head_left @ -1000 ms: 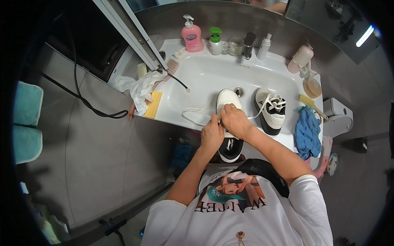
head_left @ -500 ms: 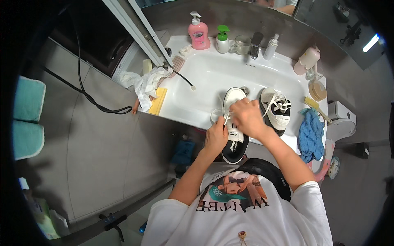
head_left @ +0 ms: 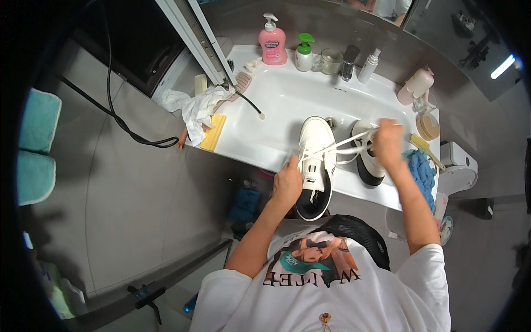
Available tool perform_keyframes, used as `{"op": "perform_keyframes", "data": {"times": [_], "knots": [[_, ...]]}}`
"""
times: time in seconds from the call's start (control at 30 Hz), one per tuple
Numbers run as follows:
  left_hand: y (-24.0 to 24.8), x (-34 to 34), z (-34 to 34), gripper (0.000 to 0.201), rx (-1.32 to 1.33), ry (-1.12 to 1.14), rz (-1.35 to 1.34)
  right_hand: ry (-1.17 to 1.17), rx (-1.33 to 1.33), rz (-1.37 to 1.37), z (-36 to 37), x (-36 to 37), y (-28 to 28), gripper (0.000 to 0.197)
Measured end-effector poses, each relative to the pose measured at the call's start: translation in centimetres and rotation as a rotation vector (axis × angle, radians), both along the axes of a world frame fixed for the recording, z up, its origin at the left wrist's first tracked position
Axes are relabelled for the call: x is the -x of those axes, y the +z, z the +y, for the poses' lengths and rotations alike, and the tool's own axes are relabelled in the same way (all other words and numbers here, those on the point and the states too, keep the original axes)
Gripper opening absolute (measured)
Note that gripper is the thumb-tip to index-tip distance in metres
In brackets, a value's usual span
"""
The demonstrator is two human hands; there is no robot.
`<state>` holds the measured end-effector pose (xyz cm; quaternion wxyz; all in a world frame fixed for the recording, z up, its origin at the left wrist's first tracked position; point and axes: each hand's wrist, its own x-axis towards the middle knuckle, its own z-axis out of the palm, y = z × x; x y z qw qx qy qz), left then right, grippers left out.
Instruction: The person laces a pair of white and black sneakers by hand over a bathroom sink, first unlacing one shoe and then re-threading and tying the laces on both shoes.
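Note:
A white and black sneaker (head_left: 316,133) lies over the sink's front rim, toe pointing away and black-lined heel toward me. My left hand (head_left: 287,181) is closed at the left side of its lacing; fingertips press by the eyelets. Off to the right, my right hand (head_left: 388,141) is closed round the white shoelace (head_left: 349,145), which stretches taut from the sneaker. Below that lace, partly covered by my right hand, a second white and black sneaker (head_left: 369,172) rests at the basin's right side.
The white sink (head_left: 260,130) holds a black hose end. Behind stand a pink pump bottle (head_left: 273,47), a green-topped bottle (head_left: 304,55), a glass mug and the faucet (head_left: 348,63). A yellow brush (head_left: 423,145) and blue cloth (head_left: 423,174) lie right; a yellow block (head_left: 213,133) and white cloth left.
My right hand has moved from over the sneaker out to the right, drawing the shoelace with it. My left hand stays by the lacing.

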<state>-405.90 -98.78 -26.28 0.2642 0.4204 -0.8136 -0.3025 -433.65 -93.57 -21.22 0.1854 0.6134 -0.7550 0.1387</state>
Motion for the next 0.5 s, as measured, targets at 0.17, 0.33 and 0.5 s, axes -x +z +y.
{"op": "perform_keyframes", "data": {"times": [0.17, 0.33, 0.5], "knots": [[0.5, 1.1, 0.4, 0.015, 0.018, -0.081, 0.012, -0.351, -0.131, -0.061, 2.0, 2.3, -1.1, 0.023], [0.5, 0.8, 0.2, 0.015, 0.035, -0.121, 0.031, 0.312, 0.066, -0.435, -0.7, -7.5, 0.9, 0.027], [0.8, 1.3, 0.1, 0.014, 0.032, -0.109, 0.060, 0.425, -0.218, -0.187, -2.1, -11.2, -0.9, 0.008]]}}
